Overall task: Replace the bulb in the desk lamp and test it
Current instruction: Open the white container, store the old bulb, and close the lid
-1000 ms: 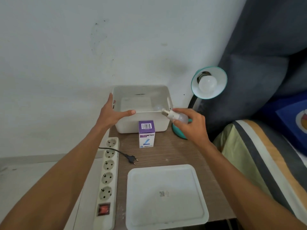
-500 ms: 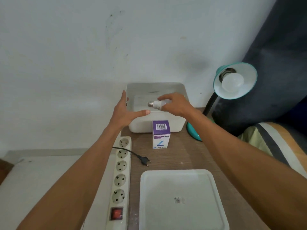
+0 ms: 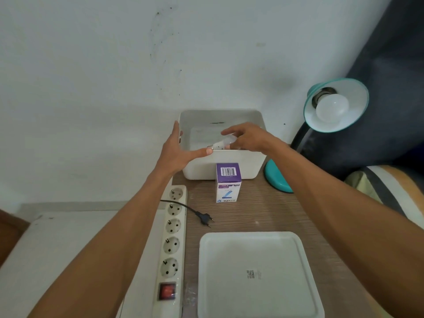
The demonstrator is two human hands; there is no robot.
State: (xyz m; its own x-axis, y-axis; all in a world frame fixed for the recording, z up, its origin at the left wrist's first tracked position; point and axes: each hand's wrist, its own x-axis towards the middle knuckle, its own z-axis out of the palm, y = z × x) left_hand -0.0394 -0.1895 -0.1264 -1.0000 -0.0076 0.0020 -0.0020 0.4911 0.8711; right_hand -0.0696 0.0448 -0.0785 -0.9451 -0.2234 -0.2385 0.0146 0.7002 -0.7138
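Note:
A teal desk lamp [image 3: 336,104] stands at the right with a white bulb [image 3: 332,109] screwed into its shade; its teal base [image 3: 276,177] rests on the wooden desk. My right hand [image 3: 246,138] holds a second white bulb [image 3: 223,143] low inside the white bin [image 3: 229,166], screw base pointing left. My left hand [image 3: 181,152] grips the bin's front left corner, thumb along the rim. A purple and white bulb box [image 3: 228,182] stands upright in front of the bin. The lamp's black plug [image 3: 205,218] lies unplugged on the desk.
A white power strip [image 3: 172,246] with a red switch [image 3: 167,290] runs along the desk's left edge. A white bin lid [image 3: 257,274] lies flat at the front. A dark cushion and striped bedding [image 3: 390,189] are on the right. The wall is close behind.
My right hand has carried the loose bulb from beside the lamp leftward over the bin and lowered it inside. My left hand has stayed on the bin's corner.

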